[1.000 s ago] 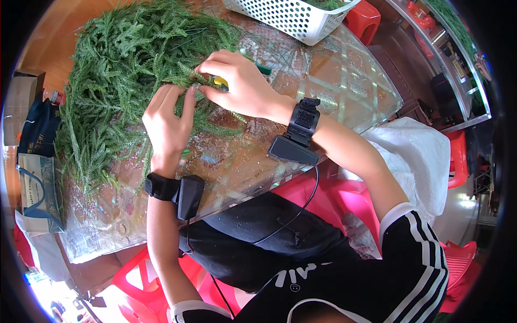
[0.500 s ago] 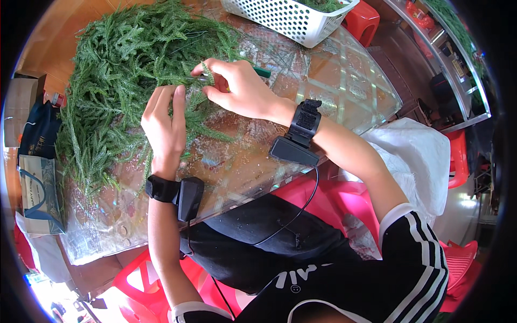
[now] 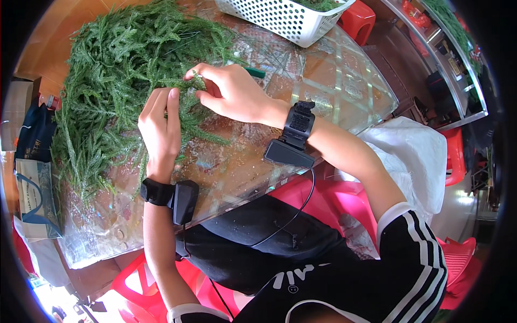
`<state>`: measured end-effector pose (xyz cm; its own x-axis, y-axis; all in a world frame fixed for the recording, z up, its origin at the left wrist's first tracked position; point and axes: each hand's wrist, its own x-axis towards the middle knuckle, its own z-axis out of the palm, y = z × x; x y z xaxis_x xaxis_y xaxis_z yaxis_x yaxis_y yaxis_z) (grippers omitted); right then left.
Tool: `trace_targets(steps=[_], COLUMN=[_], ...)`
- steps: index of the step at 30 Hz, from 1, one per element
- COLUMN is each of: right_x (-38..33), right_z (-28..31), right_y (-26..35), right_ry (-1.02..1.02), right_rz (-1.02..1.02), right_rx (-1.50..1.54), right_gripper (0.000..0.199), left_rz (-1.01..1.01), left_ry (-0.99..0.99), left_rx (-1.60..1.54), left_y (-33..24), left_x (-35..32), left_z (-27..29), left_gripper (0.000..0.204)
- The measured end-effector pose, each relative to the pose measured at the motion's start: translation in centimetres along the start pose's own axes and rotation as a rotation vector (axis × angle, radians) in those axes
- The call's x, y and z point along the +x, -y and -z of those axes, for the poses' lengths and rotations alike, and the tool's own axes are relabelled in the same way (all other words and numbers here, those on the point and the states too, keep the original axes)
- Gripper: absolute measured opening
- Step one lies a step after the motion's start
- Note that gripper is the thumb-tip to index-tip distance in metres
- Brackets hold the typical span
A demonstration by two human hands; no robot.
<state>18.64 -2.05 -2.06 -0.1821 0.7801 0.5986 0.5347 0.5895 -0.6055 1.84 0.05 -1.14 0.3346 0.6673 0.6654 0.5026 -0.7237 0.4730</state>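
A large heap of frosted artificial pine sprigs (image 3: pixel 116 64) covers the left and far part of the table. At its right edge my left hand (image 3: pixel 160 124) is closed, thumb against fingers, on a green pine sprig (image 3: pixel 200 128) whose fronds spread out to the right. My right hand (image 3: pixel 237 92) is curled close by, the sprig's tip showing between its thumb and forefinger. What lies inside its palm is hidden. Beyond its knuckles sticks out a dark green handle (image 3: pixel 255 72); I cannot tell whether this hand holds it.
A white perforated basket (image 3: pixel 280 21) with greenery stands at the far edge. White crumbs litter the clear-covered tabletop (image 3: pixel 237 161). Paper bags (image 3: pixel 36 199) line the left side. Red stools (image 3: pixel 356 22) and a white sack (image 3: pixel 409 156) stand around the table.
The whole view has shifted slightly. My right hand has dipped a little, and the sprig tip shows more between its fingers, where a small metallic bit showed before. My left hand keeps its grip.
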Motion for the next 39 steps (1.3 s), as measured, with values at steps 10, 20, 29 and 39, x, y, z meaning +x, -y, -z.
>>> trace_targets(steps=[10, 20, 29, 39], right_x=[0.1, 0.2, 0.8, 2.4], right_z=[-0.1, 0.7, 1.8, 3.6], right_y=[-0.3, 0.4, -0.5, -2.2], right_ry=[-0.019, -0.319, -0.522, -0.861], right_rz=[0.018, 0.031, 0.048, 0.085], right_rx=[-0.031, 0.105, 0.174, 0.559], right_gripper=[0.024, 0.018, 0.016, 0.015], left_rz=[-0.011, -0.020, 0.010, 0.001], left_ry=[-0.021, -0.055, -0.045, -0.035], left_rx=[-0.008, -0.029, -0.087, -0.106], left_y=[0.0, 0.2, 0.3, 0.2], left_x=[0.0, 0.0, 0.0, 0.0], left_z=[0.0, 0.0, 0.0, 0.0], left_gripper=[0.020, 0.027, 0.030, 0.031])
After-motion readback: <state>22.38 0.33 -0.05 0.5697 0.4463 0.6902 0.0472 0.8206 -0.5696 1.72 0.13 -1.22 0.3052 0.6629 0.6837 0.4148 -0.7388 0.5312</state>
